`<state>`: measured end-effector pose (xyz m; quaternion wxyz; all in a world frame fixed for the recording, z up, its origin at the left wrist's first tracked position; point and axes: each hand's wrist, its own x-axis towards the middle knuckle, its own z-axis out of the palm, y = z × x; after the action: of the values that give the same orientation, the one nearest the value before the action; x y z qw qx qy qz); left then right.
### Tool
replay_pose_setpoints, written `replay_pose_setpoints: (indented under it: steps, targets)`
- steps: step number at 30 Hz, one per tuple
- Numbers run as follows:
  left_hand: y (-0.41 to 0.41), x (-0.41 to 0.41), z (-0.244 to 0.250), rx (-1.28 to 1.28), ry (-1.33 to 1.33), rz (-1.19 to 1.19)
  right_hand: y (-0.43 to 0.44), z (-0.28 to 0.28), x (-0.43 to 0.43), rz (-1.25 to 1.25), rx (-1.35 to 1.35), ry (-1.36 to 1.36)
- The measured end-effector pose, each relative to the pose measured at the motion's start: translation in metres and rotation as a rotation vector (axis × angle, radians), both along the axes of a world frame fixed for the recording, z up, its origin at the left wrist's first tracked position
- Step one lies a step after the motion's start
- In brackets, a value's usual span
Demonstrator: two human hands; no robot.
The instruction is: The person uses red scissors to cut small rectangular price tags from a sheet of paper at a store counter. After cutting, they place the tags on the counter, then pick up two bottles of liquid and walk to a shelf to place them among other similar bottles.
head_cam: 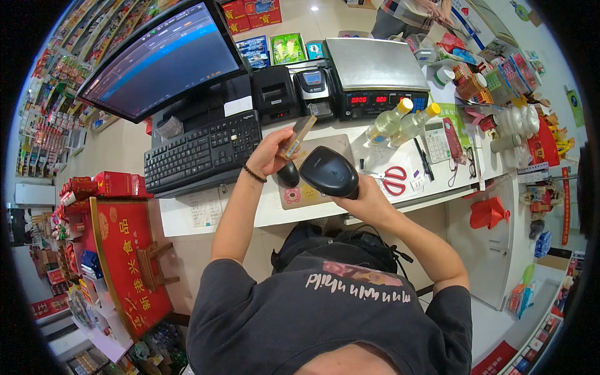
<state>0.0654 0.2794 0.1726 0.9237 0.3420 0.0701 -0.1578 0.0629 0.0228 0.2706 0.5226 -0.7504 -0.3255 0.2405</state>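
Note:
My left hand (271, 152) grips a small flat box (299, 136) that bears a barcode on its narrow side. In my right hand (363, 199) is a black handheld barcode scanner (329, 172), its head pointing toward the box. A gap separates box and scanner. Below them lies a beige mouse pad (328, 143) with cartoon figures, and a black computer mouse (288, 175) sits between my hands. Left of my left hand is a black keyboard (201, 152). Red-handled scissors (394, 180) lie just right of the scanner.
Behind the mouse pad stand a receipt printer (275, 93), a card terminal (315, 91) and a weighing scale (377, 63). Two yellow-capped bottles (386, 124) stand before the scale. A monitor (164, 56) rises at left. A calculator (437, 142) lies at right. Another person (408, 18) is across the counter.

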Motion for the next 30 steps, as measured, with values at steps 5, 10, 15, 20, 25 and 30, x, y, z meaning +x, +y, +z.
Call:
replay_pose_setpoints:
  steps: [5,10,15,20,25,30]
  targets:
    - [0.002,0.01,-0.006,0.045,0.102,0.077,0.003,-0.011,0.014,-0.133,-0.18,0.307]
    - [0.002,0.037,-0.02,0.08,0.048,0.19,0.018,-0.113,0.047,-0.245,-0.076,0.658]
    - [-0.014,0.078,-0.022,0.201,0.093,0.299,0.058,-0.189,0.047,-0.316,0.025,0.941]
    - [-0.017,0.127,-0.036,0.366,0.088,0.345,0.081,-0.205,0.039,-0.12,-0.106,0.754]
    - [-0.04,0.184,-0.027,0.556,0.067,0.334,0.066,-0.233,0.039,0.047,-0.479,0.319]
    - [-0.078,0.255,-0.034,0.852,0.017,0.317,-0.009,-0.179,0.037,-0.057,-0.452,0.304]
